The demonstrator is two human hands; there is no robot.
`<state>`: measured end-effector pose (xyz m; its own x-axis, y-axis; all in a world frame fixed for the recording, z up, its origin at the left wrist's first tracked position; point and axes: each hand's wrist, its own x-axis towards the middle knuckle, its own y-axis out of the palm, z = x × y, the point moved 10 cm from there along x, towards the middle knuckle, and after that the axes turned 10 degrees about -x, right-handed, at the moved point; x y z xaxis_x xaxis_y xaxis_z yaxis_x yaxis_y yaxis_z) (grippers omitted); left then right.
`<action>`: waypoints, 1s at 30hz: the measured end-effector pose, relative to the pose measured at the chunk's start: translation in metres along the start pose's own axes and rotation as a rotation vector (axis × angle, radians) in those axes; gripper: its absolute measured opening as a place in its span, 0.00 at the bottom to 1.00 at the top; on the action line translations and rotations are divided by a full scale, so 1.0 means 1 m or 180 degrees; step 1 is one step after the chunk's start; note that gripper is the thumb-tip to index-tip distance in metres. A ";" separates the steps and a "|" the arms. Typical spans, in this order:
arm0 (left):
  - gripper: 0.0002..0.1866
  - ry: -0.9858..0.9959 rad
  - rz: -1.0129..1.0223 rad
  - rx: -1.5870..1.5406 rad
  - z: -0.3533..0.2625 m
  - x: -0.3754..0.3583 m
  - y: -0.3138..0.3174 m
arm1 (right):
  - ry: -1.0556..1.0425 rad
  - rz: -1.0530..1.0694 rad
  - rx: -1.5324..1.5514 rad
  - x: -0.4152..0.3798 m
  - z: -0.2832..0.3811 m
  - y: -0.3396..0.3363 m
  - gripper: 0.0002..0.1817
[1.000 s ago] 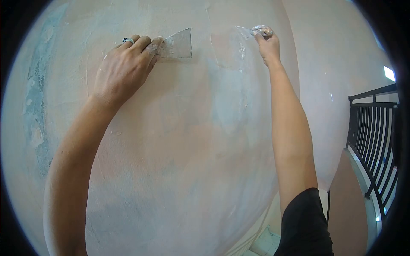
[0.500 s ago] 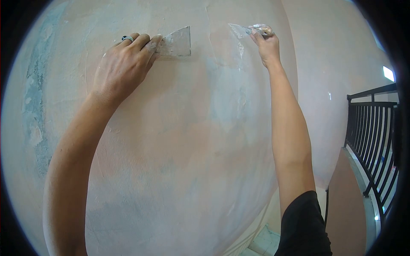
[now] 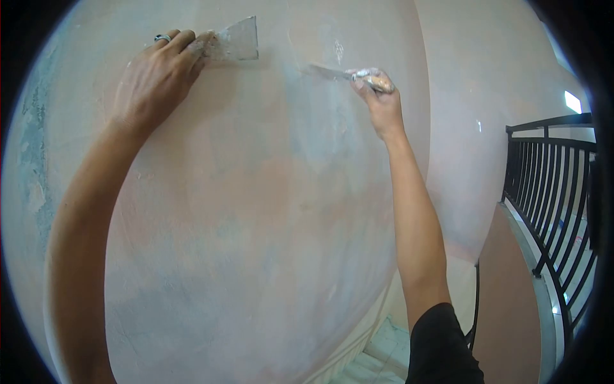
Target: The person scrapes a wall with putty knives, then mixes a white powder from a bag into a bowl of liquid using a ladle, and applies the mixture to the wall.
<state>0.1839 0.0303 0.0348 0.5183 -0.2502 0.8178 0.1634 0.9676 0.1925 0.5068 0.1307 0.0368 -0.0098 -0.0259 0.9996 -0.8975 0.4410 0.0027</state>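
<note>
At the upper left, my left hand (image 3: 160, 80), with a ring on one finger, is closed round a wide scraper (image 3: 236, 41) whose flat blade points right, close to the wall (image 3: 256, 211). My right hand (image 3: 382, 102) grips the handle of a putty knife (image 3: 332, 72) at the upper middle. That knife's blade points left and is seen nearly edge-on near the wall; whether it touches is hard to tell. Whitish residue covers parts of both tools. A small whitish mark (image 3: 339, 50) shows on the wall above the knife.
A black metal railing (image 3: 553, 192) runs down the right side above a brown panel (image 3: 508, 288). Pale tiled steps (image 3: 384, 349) lie at the bottom. A second wall (image 3: 470, 160) stands behind my right arm. A blue-grey patch (image 3: 35, 147) marks the wall's left side.
The whole view has shifted, with wall and railing further left. My right hand has come down with its knife, whose blade has turned nearly edge-on. My left hand still holds the scraper, higher and further left in view.
</note>
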 end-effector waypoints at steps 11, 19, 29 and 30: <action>0.16 0.0112 0.0167 -0.0500 0.006 -0.015 0.014 | 0.2307 -0.2614 0.1965 -0.324 0.019 -0.065 0.12; 0.26 -0.1155 0.1932 -0.2960 -0.179 -0.257 -0.094 | 0.3658 -0.2630 0.2425 -0.491 0.070 -0.036 0.11; 0.16 -0.5101 0.2709 -0.3900 -0.282 -0.517 -0.253 | 0.6052 -0.1561 0.2529 -0.673 0.188 0.054 0.08; 0.16 -0.5453 0.3074 -0.3870 -0.279 -0.521 -0.262 | 0.6213 -0.1611 0.2801 -0.668 0.199 0.072 0.07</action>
<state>0.1051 -0.1017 -0.5932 -0.1028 0.9888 0.1085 0.9794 0.1197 -0.1628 0.3610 0.0007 -0.6366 0.0449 0.9499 -0.3094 -0.6010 0.2731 0.7511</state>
